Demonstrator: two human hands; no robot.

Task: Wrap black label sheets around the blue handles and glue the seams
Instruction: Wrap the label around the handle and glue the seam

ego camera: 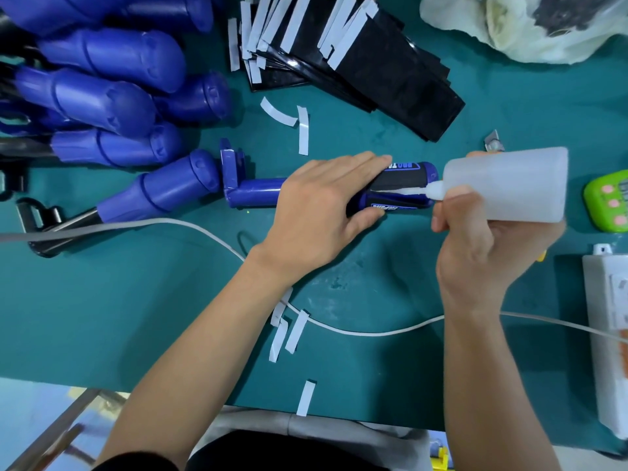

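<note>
A blue handle [253, 193] lies sideways on the green table [136, 300] at mid-frame. A black label sheet [397, 181] is wrapped round its right part, with an open seam facing up. My left hand [326, 212] grips the wrapped handle from above, fingers over the far side and thumb on the near side. My right hand [489, 239] holds a translucent glue bottle [509, 185] tilted left, its white nozzle touching the seam. A stack of black label sheets [384, 73] with white backing strips lies at the back.
A pile of blue handles [112, 96] fills the back left. Peeled white strips [289, 331] litter the table. A white cable [356, 329] crosses under my arms. A green timer [608, 202] and a white box [608, 334] sit at right, a plastic bag [509, 25] back right.
</note>
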